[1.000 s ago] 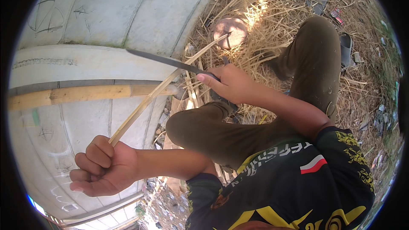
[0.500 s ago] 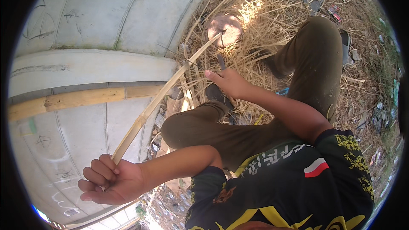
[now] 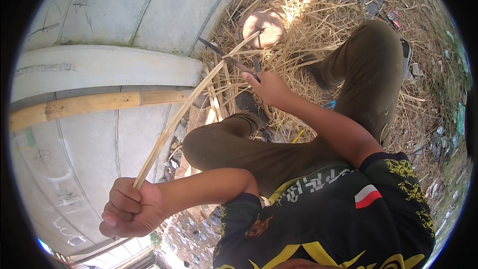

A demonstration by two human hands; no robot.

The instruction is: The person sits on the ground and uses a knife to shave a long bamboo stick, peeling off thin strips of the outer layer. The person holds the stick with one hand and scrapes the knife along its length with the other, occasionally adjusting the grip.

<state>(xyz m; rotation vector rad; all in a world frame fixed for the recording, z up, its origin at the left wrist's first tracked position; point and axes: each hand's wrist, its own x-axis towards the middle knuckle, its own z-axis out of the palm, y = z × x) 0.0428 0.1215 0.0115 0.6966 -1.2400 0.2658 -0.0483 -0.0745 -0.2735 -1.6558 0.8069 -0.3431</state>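
My left hand is closed round the near end of a long pale bamboo strip. The strip slants up to the right, its far end against a round wooden block. My right hand grips a knife by its handle. Its dark blade reaches up and left across the strip, a little short of the block, and appears to touch it. A short dark flat piece shows just above my right hand; I cannot tell what it is.
Straw-like bamboo shavings cover the ground round the block. A pale panelled wall stands to the left, with a bamboo pole along it. My bent legs lie below the right hand. Litter is scattered at the right.
The knife has turned so that its blade now shows broadside across the strip. My right hand has shifted slightly up, and my left fingers have curled tighter round the strip.
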